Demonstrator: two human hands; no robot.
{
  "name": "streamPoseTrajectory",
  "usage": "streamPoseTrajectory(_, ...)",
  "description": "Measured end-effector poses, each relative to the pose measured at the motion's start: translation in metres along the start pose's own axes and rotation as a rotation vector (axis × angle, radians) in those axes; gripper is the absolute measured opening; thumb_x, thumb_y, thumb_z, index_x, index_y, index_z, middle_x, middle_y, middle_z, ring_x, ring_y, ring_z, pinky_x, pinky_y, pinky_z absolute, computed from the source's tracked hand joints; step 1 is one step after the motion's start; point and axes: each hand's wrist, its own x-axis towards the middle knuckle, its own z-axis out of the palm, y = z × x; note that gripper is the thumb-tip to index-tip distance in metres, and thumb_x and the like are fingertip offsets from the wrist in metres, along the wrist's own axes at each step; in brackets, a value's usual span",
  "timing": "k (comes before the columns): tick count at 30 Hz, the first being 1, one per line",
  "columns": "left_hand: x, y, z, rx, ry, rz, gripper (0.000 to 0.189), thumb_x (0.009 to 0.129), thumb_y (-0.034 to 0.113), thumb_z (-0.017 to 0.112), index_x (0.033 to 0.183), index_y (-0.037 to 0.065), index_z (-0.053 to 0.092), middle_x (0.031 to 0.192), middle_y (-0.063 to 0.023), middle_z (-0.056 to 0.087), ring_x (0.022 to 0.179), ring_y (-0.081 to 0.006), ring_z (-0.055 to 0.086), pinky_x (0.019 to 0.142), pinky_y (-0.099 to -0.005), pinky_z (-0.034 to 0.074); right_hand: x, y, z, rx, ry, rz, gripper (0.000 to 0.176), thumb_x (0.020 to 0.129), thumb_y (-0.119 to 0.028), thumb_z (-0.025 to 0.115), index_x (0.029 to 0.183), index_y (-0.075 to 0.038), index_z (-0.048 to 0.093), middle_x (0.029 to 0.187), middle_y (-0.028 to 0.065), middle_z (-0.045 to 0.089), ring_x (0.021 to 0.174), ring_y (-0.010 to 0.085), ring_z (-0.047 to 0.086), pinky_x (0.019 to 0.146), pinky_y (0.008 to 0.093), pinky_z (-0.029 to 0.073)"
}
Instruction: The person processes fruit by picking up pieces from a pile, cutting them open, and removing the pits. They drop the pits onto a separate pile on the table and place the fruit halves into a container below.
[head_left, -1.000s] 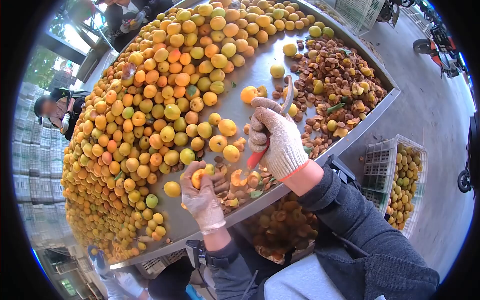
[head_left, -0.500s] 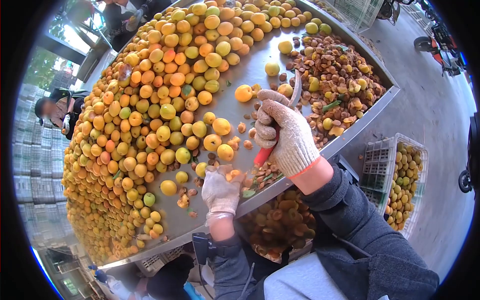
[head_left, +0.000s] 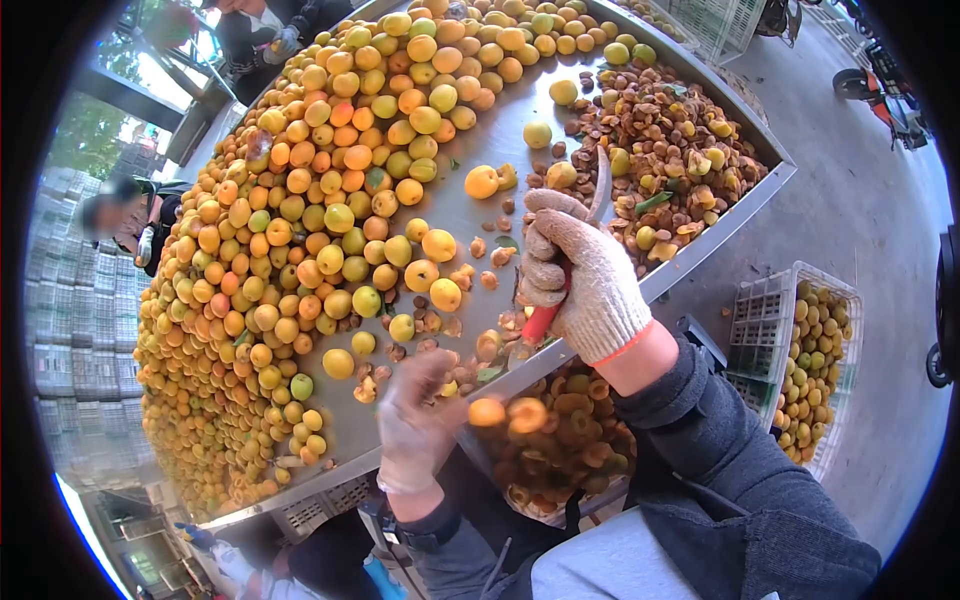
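My right hand, in a knitted glove, is closed around the red handle of a curved knife. Its blade points up past my thumb. At the table's near edge my left hand, gloved and blurred by motion, has its fingers apart. Two apricot halves hang in the air just right of it, smeared by their fall. Below them, a container of apricot halves sits under the edge. Whole apricots are heaped on the metal table.
Pits and brown apricot scraps are piled at the table's right corner. A white crate of apricots stands on the floor at right. Other people are around the far and left sides. A motorbike is parked at upper right.
My left hand has moved left and back over the table edge and opened, letting go of the apricot pieces. My right hand keeps its hold on the knife, shifted slightly.
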Motion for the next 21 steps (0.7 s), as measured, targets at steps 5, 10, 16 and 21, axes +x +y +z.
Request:
streamPoseTrajectory(5,0.05,-0.073,-0.015,-0.003,0.376,-0.086,0.036,0.08,0.001,0.063,0.116,0.006,0.061,0.106,-0.0092,0.06,0.092,-0.0149,0.057,0.079,-0.0243,0.047,-0.009,0.003,0.002,-0.058,0.009,0.02,0.017,0.09,-0.007,0.054,0.106,-0.008,0.058,0.067,0.0013,0.051,0.047,0.01,0.042,0.041,0.0226,0.033)
streamPoseTrajectory(10,0.065,-0.093,-0.015,0.82,0.293,0.143,0.046,0.074,0.009,0.069,0.119,0.006,0.059,0.109,-0.0158,0.058,0.091,-0.0297,0.059,0.081,-0.0359,0.049,-0.005,0.013,0.004,-0.152,0.02,0.083,0.017,0.089,-0.008,0.055,0.106,-0.007,0.058,0.067,0.001,0.052,0.047,0.0093,0.045,0.041,0.021,0.035)
streamPoseTrajectory(16,0.058,-0.082,-0.016,0.823,0.208,-0.01,0.048,0.074,0.009,0.07,0.12,0.006,0.058,0.107,-0.0173,0.059,0.095,-0.032,0.059,0.082,-0.0378,0.048,-0.006,0.027,0.004,-0.263,-0.004,0.186,0.016,0.088,-0.007,0.055,0.104,-0.007,0.059,0.066,-0.0004,0.05,0.046,0.0078,0.042,0.04,0.0203,0.034)
streamPoseTrajectory(21,0.048,-0.069,-0.014,0.531,0.239,0.063,0.044,0.082,0.003,0.063,0.125,0.002,0.053,0.114,-0.0152,0.06,0.095,-0.0226,0.061,0.079,-0.0322,0.051,-0.016,0.036,0.01,-0.424,-0.018,0.218,0.016,0.088,-0.006,0.054,0.103,-0.007,0.059,0.061,-0.0028,0.045,0.044,0.0066,0.037,0.039,0.02,0.03)
